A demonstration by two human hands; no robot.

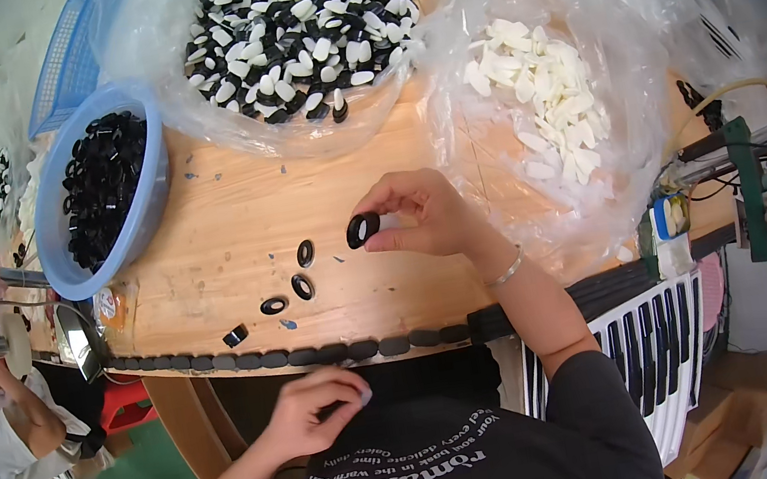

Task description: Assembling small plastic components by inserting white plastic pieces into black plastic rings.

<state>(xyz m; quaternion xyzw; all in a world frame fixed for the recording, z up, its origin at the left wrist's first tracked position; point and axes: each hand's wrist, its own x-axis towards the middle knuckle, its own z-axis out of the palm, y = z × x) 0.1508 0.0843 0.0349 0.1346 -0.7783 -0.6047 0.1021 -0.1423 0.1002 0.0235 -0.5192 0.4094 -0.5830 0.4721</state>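
One black ring (372, 225) juts leftward, clamped in the right hand (428, 212); whether the left hand (316, 413) grips anything, I cannot tell.

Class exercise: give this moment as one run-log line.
right hand: holds black oval ring | left hand: near table edge, grasp unclear | wooden tabletop: loose black rings

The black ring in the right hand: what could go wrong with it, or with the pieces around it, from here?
The black ring could slip, since the right hand pinches it only between thumb and fingers. If dropped, it might mix with the loose rings on the table. The clear bag under the white pieces lies close to that hand, so a wide movement could perhaps snag its film.
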